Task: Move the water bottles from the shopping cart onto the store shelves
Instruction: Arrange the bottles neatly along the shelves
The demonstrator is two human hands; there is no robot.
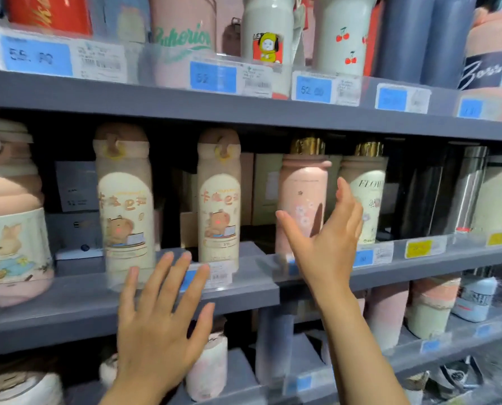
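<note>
Two cream bottles with a capybara print stand on the middle grey shelf (244, 290), one on the left (125, 200) and one further right (219, 197). Next to them stand a pink flowered bottle with a gold cap (301, 197) and a cream "FLOW" bottle (369, 185). My left hand (159, 323) hovers spread and empty in front of the shelf edge, below the capybara bottles. My right hand (328, 238) is open with straight fingers, just in front of the pink bottle; whether it touches the bottle is unclear. The shopping cart is out of view.
The upper shelf (244, 106) carries white, pink, red and dark blue bottles behind blue price tags. A large pink rabbit-print jug (10, 214) sits at the middle shelf's left end, steel and black flasks (466, 188) at its right. More bottles fill the lower shelf (419, 343).
</note>
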